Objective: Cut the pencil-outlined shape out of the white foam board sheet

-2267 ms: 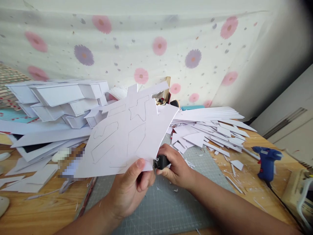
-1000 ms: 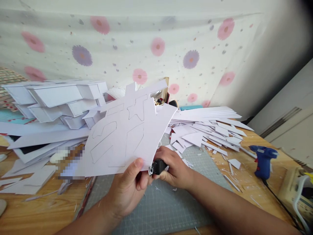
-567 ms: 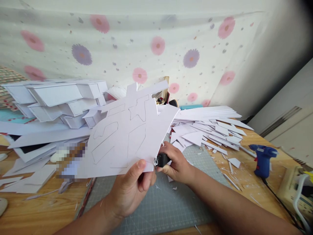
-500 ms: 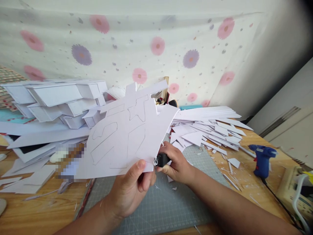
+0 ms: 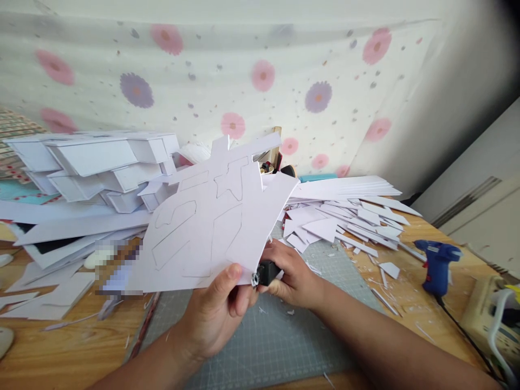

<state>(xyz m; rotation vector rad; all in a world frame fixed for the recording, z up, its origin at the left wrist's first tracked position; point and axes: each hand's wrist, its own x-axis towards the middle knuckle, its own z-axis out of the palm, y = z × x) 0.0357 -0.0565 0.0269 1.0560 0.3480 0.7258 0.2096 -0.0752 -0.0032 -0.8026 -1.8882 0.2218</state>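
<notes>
A white foam board (image 5: 203, 227) with pencilled shapes and a notched upper edge is held up, tilted, above the cutting mat. My left hand (image 5: 221, 309) grips its lower edge, thumb on the drawn face and fingers behind. My right hand (image 5: 294, 273) is closed around a small black tool (image 5: 268, 272) with a metal end. That metal end touches or nearly touches the board's lower right corner, close to my left fingers. The tool's exact kind cannot be made out. Part of it is hidden by my right fingers.
A grey cutting mat (image 5: 244, 346) lies below my hands. White board offcuts (image 5: 353, 216) pile up at right, near a blue glue gun (image 5: 436, 265) and a power strip (image 5: 483, 314). White box-shaped models (image 5: 93, 157) are stacked at left. A flowered curtain (image 5: 260, 32) hangs behind.
The black tool has shifted slightly down and left at the board's right edge, and its angle has turned. The board has moved barely to the right; my left hand keeps its grip.
</notes>
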